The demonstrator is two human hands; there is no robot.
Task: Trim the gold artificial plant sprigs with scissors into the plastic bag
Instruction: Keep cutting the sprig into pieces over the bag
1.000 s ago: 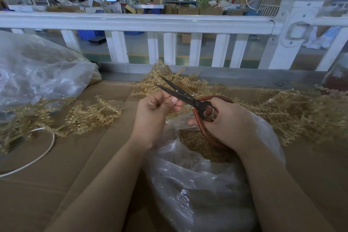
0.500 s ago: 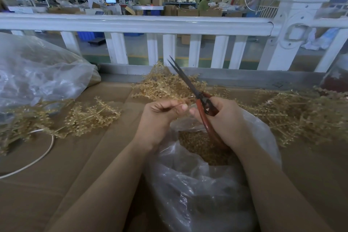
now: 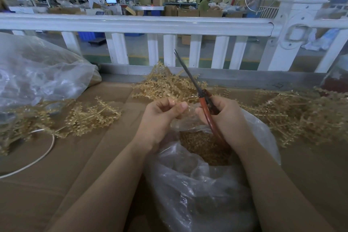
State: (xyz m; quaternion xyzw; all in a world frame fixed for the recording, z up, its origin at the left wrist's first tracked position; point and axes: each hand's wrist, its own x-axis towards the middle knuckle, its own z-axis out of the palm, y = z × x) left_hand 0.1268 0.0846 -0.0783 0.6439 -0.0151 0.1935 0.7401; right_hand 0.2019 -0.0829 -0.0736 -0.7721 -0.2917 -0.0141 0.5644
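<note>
My right hand (image 3: 224, 118) grips the scissors (image 3: 202, 96) by their red-brown handles, fingers curled round them; the dark blades look closed together and point up and away toward the far railing. My left hand (image 3: 162, 117) sits just left of it, thumb and fingertips pinched together above the bag's mouth. Whether a bit of gold sprig lies in that pinch I cannot tell; it is too small to make out.

Below both hands the plastic bag (image 3: 197, 184) stands open in front of me, clear and crumpled, with a heap of gold trimmings (image 3: 201, 145) inside it. The lower loop of the scissors' handle hangs over that opening.

Just beyond my hands lies a pile of gold sprigs (image 3: 169, 84) on the brown cardboard surface (image 3: 66, 175). More sprigs (image 3: 293, 113) spread to the right, and another cluster (image 3: 90, 117) lies to the left, near a white cable (image 3: 37, 156) that curves across the cardboard. At far left a second clear bag (image 3: 37, 73) bulges. A white railing (image 3: 131, 24) runs along the far edge, with a workshop floor behind it.
</note>
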